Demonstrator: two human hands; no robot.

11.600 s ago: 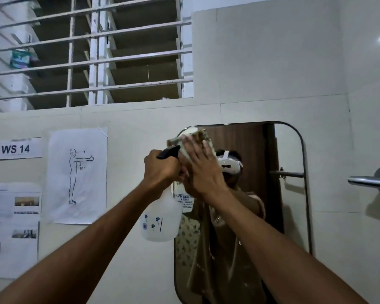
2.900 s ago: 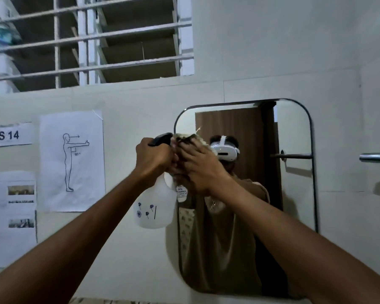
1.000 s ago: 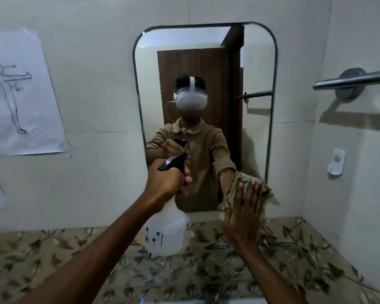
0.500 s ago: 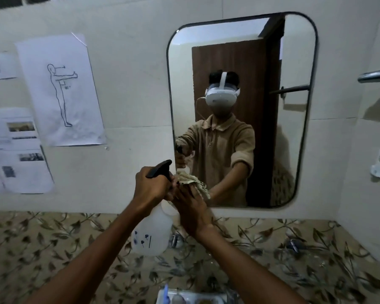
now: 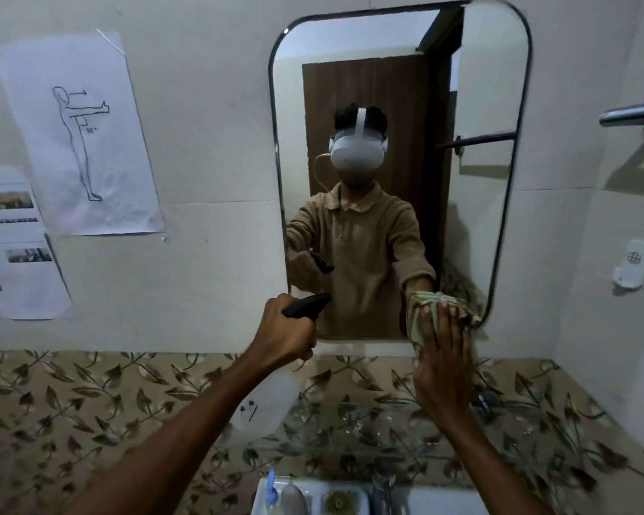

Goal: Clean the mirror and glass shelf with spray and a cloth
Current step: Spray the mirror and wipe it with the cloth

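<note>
A tall rounded mirror hangs on the wall ahead and reflects a person in a headset. My right hand presses a pale green cloth flat against the mirror's lower right corner. My left hand grips the black trigger of a white spray bottle, which hangs below it in front of the mirror's lower left. A glass shelf runs below the mirror, faint against the leaf-patterned tiles.
Paper sheets are taped to the wall at left. A metal towel bar sticks out at right, with a small white wall fitting below it. A white sink with a tap sits at the bottom.
My right hand has slid the cloth from the mirror's lower left to its lower right corner. My left hand stays on the spray bottle. The view has tilted down a little.
</note>
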